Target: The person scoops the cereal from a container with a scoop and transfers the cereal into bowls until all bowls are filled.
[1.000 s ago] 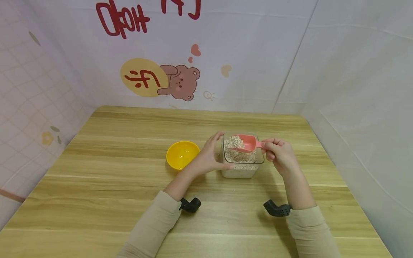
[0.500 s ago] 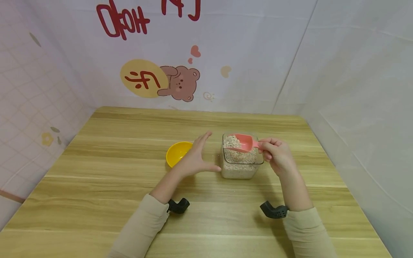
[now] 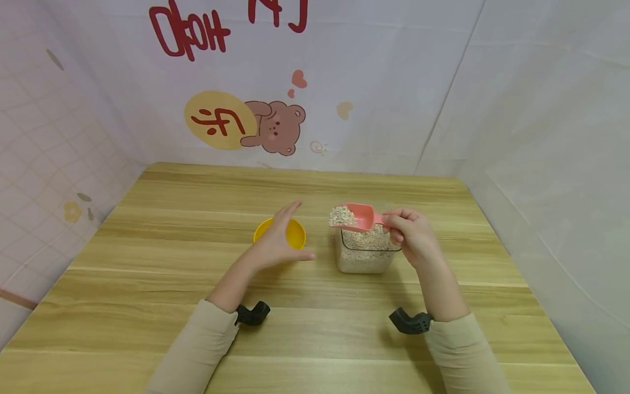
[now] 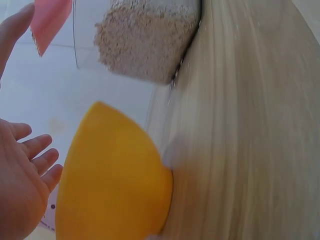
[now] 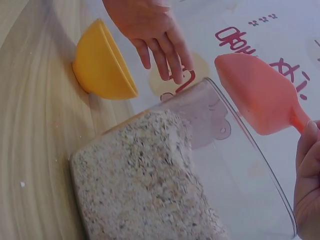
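Note:
My right hand (image 3: 412, 234) pinches the handle of a pink scoop (image 3: 362, 216), its front end heaped with oat flakes (image 3: 342, 215). The scoop hangs over the left rim of a clear square container (image 3: 366, 261), which is partly filled with oats. In the right wrist view the scoop (image 5: 260, 95) shows from below, above the container's rim. My left hand (image 3: 273, 241), fingers straight and thumb spread, hovers over a yellow bowl (image 3: 296, 235) and hides part of it. The left wrist view shows the bowl (image 4: 112, 175) standing on the table beside that hand.
The bowl and container stand side by side on a wood-grain table (image 3: 315, 328). A few stray flakes lie near the container. A white printed cloth (image 3: 389, 82) hangs behind the table, and more cloth borders both sides.
My left hand has let go of the container and moved left over the bowl. The right hand has carried the loaded scoop left, from above the oats to the container's left rim.

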The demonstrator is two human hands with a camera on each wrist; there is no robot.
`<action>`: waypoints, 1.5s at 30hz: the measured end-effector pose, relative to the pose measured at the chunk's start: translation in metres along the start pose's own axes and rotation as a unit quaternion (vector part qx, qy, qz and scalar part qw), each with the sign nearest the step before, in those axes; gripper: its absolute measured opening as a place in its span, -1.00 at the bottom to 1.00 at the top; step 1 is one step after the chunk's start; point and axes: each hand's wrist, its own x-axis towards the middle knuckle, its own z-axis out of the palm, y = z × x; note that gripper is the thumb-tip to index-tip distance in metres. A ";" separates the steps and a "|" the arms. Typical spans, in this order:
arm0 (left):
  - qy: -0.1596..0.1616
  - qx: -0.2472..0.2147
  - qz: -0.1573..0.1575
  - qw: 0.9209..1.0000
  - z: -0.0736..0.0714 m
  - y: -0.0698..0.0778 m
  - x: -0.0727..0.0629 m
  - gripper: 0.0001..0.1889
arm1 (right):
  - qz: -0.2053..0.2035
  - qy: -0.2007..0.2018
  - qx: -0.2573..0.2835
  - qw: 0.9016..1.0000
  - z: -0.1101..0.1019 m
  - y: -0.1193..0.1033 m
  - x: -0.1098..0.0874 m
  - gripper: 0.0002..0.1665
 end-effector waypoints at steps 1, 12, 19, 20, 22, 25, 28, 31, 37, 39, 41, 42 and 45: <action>0.002 0.000 -0.001 1.000 -0.002 -0.001 -0.001 0.25 | -0.001 -0.002 0.001 1.000 0.002 0.000 0.000 -0.69; 0.010 0.009 -0.007 1.000 -0.018 -0.021 -0.012 0.27 | 0.003 -0.020 -0.014 1.000 0.023 0.005 0.004 -0.71; 0.004 0.009 -0.023 1.000 -0.027 -0.031 -0.018 0.27 | 0.011 -0.022 -0.025 0.999 0.036 0.006 0.006 -0.94; 0.003 0.009 -0.026 1.000 -0.028 -0.032 -0.019 0.27 | 0.011 -0.023 -0.027 0.999 0.038 0.007 0.007 -0.97; 0.000 0.011 -0.031 0.999 -0.031 -0.034 -0.020 0.27 | 0.014 -0.027 -0.033 0.999 0.041 0.007 0.008 -0.97; -0.005 0.008 -0.034 0.999 -0.035 -0.037 -0.022 0.26 | 0.020 -0.036 -0.040 0.998 0.045 0.007 0.011 -0.95; -0.012 0.002 -0.040 0.999 -0.038 -0.043 -0.023 0.27 | 0.025 -0.046 -0.048 0.998 0.050 0.008 0.014 -0.88; -0.018 -0.004 -0.042 0.999 -0.040 -0.050 -0.023 0.26 | 0.032 -0.047 -0.054 0.997 0.053 0.009 0.019 -0.92; -0.031 -0.018 -0.036 0.999 -0.041 -0.059 -0.023 0.24 | 0.052 -0.037 -0.072 0.995 0.058 0.011 0.026 -0.82; -0.037 -0.025 -0.038 0.998 -0.041 -0.061 -0.023 0.23 | 0.058 -0.033 -0.090 0.994 0.060 0.012 0.029 -0.83; -0.042 -0.034 -0.040 0.998 -0.041 -0.063 -0.023 0.23 | 0.065 -0.031 -0.106 0.992 0.061 0.013 0.031 -0.81; -0.044 -0.038 -0.041 0.997 -0.041 -0.063 -0.023 0.22 | 0.068 -0.031 -0.114 0.991 0.062 0.013 0.032 -0.80; -0.049 -0.042 -0.045 0.997 -0.041 -0.065 -0.023 0.23 | 0.078 -0.032 -0.132 0.988 0.064 0.015 0.036 -0.76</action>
